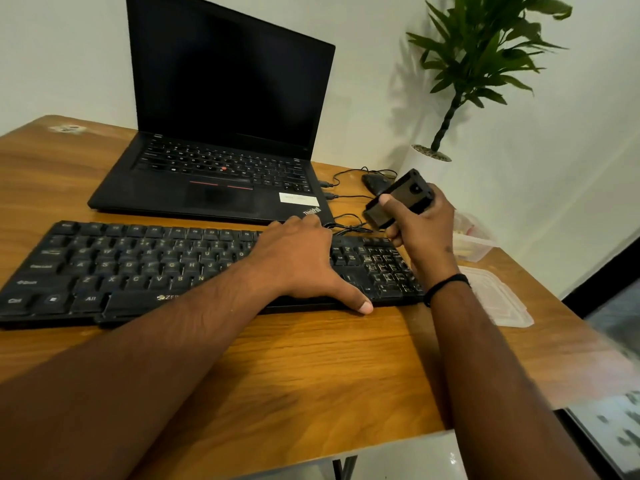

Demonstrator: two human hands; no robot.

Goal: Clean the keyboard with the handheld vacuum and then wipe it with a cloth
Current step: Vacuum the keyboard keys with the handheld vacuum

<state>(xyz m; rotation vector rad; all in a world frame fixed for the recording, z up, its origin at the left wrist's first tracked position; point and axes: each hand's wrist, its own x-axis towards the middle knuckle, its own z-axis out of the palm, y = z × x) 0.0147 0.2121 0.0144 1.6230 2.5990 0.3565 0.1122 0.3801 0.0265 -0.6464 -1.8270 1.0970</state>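
With the left hand (298,258) spread flat on the keyboard (138,268) on the tabletop (311,368), the right hand (420,226) gripped the vacuum (398,199) above the number pad; slow row-by-row passes would suit.

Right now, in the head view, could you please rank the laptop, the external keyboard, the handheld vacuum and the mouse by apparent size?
1. Laptop, though the closer keyboard looks similar in spread, so that is unsure.
2. Handheld vacuum, held in the right hand.
3. Mouse, partly hidden.
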